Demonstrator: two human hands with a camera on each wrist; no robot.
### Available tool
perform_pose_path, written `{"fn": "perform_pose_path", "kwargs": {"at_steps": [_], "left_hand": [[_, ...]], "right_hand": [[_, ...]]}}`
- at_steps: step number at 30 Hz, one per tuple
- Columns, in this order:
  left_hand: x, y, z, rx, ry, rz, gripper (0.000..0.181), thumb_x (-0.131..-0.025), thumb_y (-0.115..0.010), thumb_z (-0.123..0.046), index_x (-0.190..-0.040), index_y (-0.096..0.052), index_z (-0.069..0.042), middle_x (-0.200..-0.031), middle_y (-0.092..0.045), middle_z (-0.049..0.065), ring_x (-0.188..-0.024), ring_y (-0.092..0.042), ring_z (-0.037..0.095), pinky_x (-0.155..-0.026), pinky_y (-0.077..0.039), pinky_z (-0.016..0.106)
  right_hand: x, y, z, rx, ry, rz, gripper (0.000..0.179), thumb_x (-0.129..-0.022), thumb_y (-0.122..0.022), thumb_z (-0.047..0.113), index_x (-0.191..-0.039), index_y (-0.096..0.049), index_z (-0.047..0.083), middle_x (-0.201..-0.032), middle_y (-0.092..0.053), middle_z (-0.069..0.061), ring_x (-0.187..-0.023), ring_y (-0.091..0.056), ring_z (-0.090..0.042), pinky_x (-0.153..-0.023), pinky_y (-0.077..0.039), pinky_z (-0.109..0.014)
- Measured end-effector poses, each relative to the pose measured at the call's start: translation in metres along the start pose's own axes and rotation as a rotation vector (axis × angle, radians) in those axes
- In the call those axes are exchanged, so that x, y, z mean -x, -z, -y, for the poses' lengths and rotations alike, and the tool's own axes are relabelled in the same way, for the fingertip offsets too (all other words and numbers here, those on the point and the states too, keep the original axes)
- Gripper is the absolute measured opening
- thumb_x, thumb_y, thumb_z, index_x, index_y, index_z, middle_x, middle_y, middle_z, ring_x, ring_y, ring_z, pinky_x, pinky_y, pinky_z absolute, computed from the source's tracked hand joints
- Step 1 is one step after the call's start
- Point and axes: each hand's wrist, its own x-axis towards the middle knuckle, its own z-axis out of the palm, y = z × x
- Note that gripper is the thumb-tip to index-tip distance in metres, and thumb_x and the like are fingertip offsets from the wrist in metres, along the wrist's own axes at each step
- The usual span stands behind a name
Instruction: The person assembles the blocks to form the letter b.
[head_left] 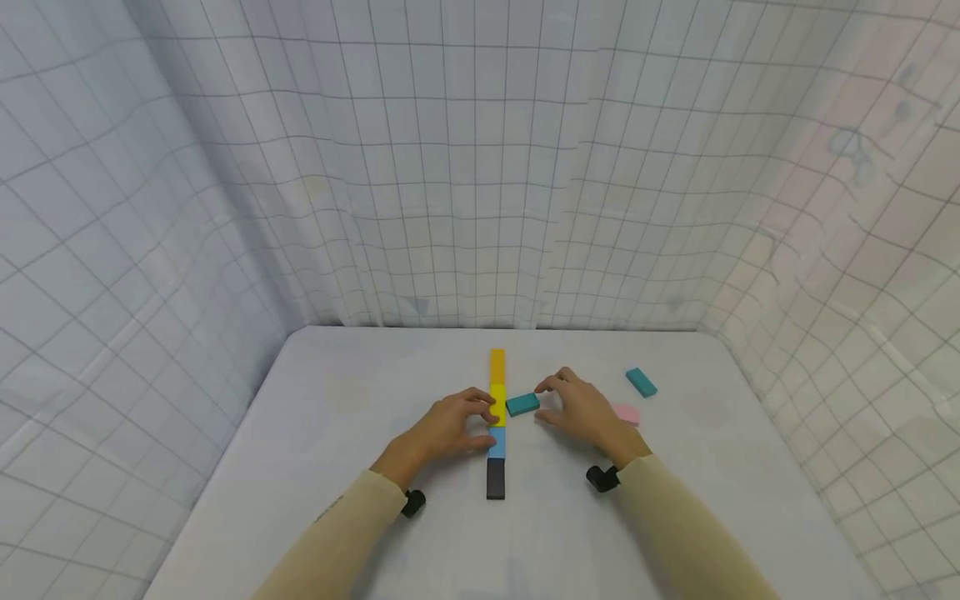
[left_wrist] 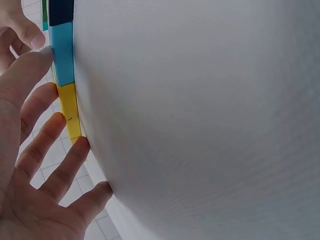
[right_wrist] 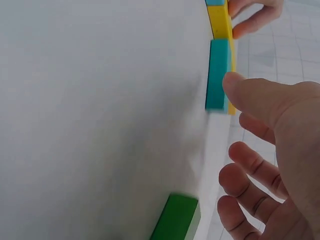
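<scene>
Four colours run in a straight line away from me: a black block [head_left: 496, 479], a light blue block [head_left: 497, 442], a yellow block [head_left: 498, 406] and an orange block [head_left: 497, 367]. At the left side of this row is my left hand [head_left: 448, 427], thumb tip at the light blue block and fingertips along the yellow one. A teal block [head_left: 522, 404] lies crosswise, one end against the yellow block's right side. My right hand [head_left: 583, 408] hovers at its other end, fingers spread and loosely bent, holding nothing; in the right wrist view the thumb overlaps that block [right_wrist: 217, 75].
Farther right lies a second teal block [head_left: 641, 382]. A pink piece [head_left: 627, 414] is partly hidden behind my right hand. The right wrist view shows a green block [right_wrist: 176, 217] low in frame. White grid-patterned cloth [head_left: 480, 167] stands behind and beside the white table [head_left: 360, 367].
</scene>
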Motion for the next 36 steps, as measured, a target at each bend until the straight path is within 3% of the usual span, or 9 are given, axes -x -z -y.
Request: {"fn": "perform_pose_path", "kwargs": {"at_steps": [8, 17, 24, 36], "left_hand": [[-0.001, -0.001, 0.000, -0.018, 0.003, -0.014, 0.031, -0.101, -0.095, -0.030, -0.128, -0.088, -0.015, -0.159, -0.070, 0.008, -0.146, -0.070, 0.037, -0.127, -0.057, 0.063], [-0.001, 0.000, 0.000, -0.029, 0.004, -0.012, 0.029, -0.101, -0.095, -0.029, -0.125, -0.088, -0.015, -0.158, -0.070, 0.008, -0.144, -0.071, 0.036, -0.126, -0.058, 0.061], [0.001, 0.000, -0.001, -0.014, 0.014, -0.011, 0.028, -0.101, -0.095, -0.029, -0.124, -0.088, -0.015, -0.159, -0.070, 0.008, -0.145, -0.070, 0.037, -0.127, -0.056, 0.063], [-0.001, -0.002, 0.002, -0.008, 0.018, -0.008, 0.028, -0.102, -0.094, -0.031, -0.125, -0.088, -0.017, -0.160, -0.069, 0.006, -0.148, -0.069, 0.036, -0.129, -0.055, 0.064]], "right_hand": [[0.029, 0.016, -0.030, 0.012, -0.038, -0.015, 0.049, -0.104, -0.091, 0.038, -0.145, -0.077, 0.017, -0.140, -0.069, -0.011, -0.114, -0.075, -0.026, -0.101, -0.067, -0.052], [0.045, 0.020, -0.053, 0.040, -0.022, -0.022, 0.044, -0.103, -0.092, 0.033, -0.139, -0.081, 0.012, -0.129, -0.072, -0.012, -0.113, -0.072, -0.027, -0.101, -0.067, -0.052], [0.052, 0.019, -0.059, 0.037, -0.033, -0.020, 0.038, -0.102, -0.091, 0.025, -0.136, -0.082, 0.011, -0.124, -0.075, -0.010, -0.116, -0.074, -0.031, -0.104, -0.067, -0.055], [0.054, 0.018, -0.062, 0.020, 0.000, -0.044, 0.034, -0.102, -0.090, 0.018, -0.134, -0.082, 0.010, -0.118, -0.078, -0.010, -0.110, -0.075, -0.029, -0.097, -0.067, -0.053]]}}
